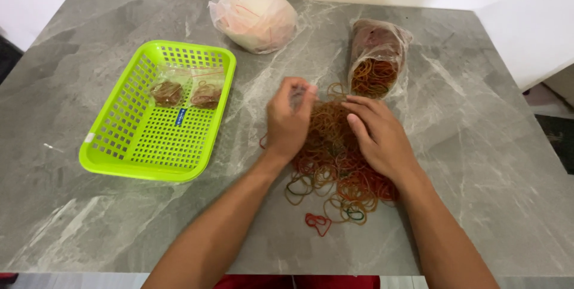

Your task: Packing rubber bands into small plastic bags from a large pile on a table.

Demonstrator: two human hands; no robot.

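Grey marble-patterned table [89,217], mid-area: loose pile of red, orange and green rubber bands [335,169]. Left hand [288,122] hovers over the pile, fingers pinched narrow on a small clear plastic bag [297,93]. Right hand [378,136] rests on the bands, fingers slightly spread, gathering. Far edge: open clear bag of rubber bands [375,55]; knotted white plastic bag [254,11]. Left side: lime-green perforated plastic basket [113,145] holding two small filled packets [186,93]. Step judged: gathering bands; next calls for a clean pinch.

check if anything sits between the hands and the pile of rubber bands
Nothing visible does. The left hand and the right hand both rest directly on the loose pile of rubber bands on the grey table. The green basket lies off to the left, apart from it.
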